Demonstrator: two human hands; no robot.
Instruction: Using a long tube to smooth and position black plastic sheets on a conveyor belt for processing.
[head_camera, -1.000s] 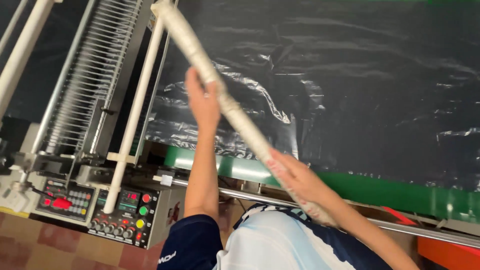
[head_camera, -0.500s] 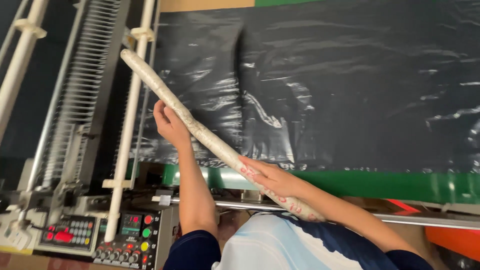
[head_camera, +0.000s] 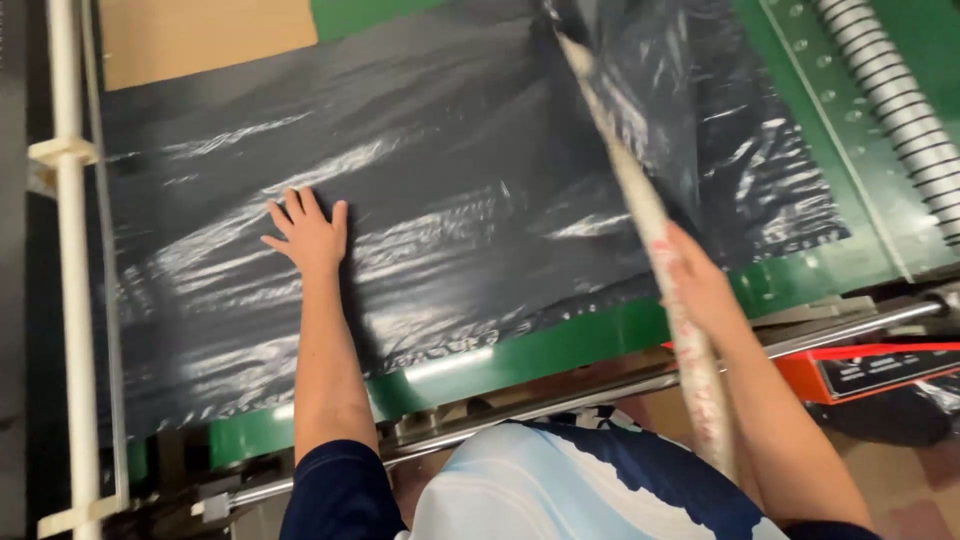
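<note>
A stack of black plastic sheets (head_camera: 440, 190) lies flat on a green machine table (head_camera: 560, 345). My left hand (head_camera: 308, 232) rests palm down on the plastic, fingers spread, holding nothing. My right hand (head_camera: 695, 285) grips a long pale cardboard tube (head_camera: 640, 205) near its middle. The tube slants from my body up to the far edge of the plastic, and its far end lies under a lifted fold of the black film (head_camera: 700, 110).
A white rail (head_camera: 72, 250) runs along the table's left edge. A ribbed grey roller (head_camera: 900, 100) lies at the far right. A metal bar (head_camera: 600, 395) lines the table's near edge, and an orange-red panel (head_camera: 870, 370) sits below it at right. A brown cardboard sheet (head_camera: 200, 35) lies at the back.
My left hand let go of the tube and came down flat on the plastic. My right hand swung the tube from the left side over to the right. The view shifted right along the table.
</note>
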